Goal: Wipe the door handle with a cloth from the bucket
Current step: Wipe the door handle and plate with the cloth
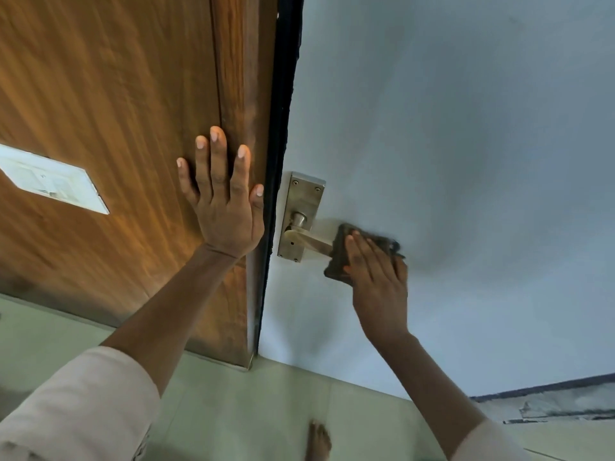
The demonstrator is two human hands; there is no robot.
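A brushed-metal door handle (pixel 307 240) sticks out from its backplate (pixel 301 207) on the pale grey-blue door (pixel 449 144). My right hand (pixel 377 277) holds a dark grey cloth (pixel 339 252) wrapped over the outer end of the lever, which is hidden under it. My left hand (pixel 222 194) lies flat with fingers spread against the brown wooden panel (pixel 109 94) just left of the door's edge. No bucket is in view.
A white switch plate (pixel 53 179) is set in the wooden panel at the left. A dark strip (pixel 283 111) runs between panel and door. Pale green floor tiles (pixel 249 410) lie below, with my bare foot (pixel 318 442) at the bottom edge.
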